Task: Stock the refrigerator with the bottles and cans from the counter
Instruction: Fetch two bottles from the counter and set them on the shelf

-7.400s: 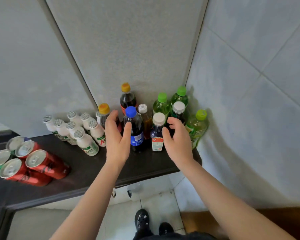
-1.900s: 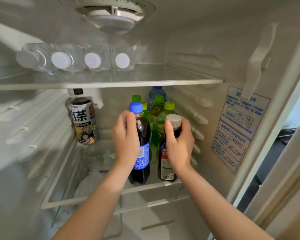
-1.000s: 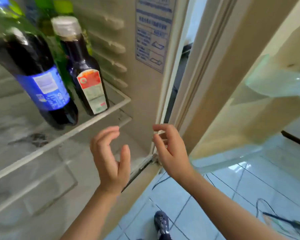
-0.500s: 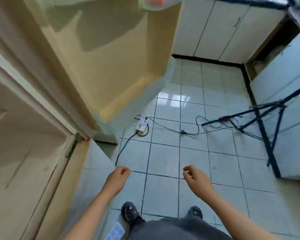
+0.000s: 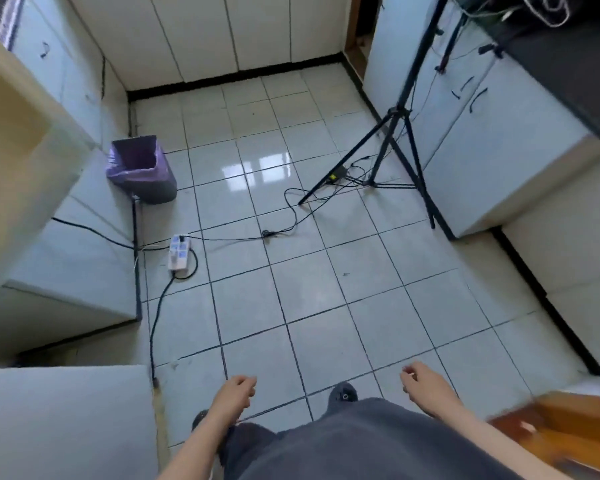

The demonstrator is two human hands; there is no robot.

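As I face the tiled floor [image 5: 326, 306], no bottles or cans are in view; the dark bench [image 5: 568, 74] lies just behind the tripod [image 5: 397, 112]. Heading there, I should step clear of the tripod's legs and the cable [image 5: 294, 216] beside them. My left hand [image 5: 238, 393] and right hand [image 5: 421, 381] hang loosely curled, empty.

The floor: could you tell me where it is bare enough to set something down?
Bare: the tiles between the power strip and the right-hand cabinets, below the cables; also between the bin and the far cabinets. Crowded: around the tripod feet and the strip.
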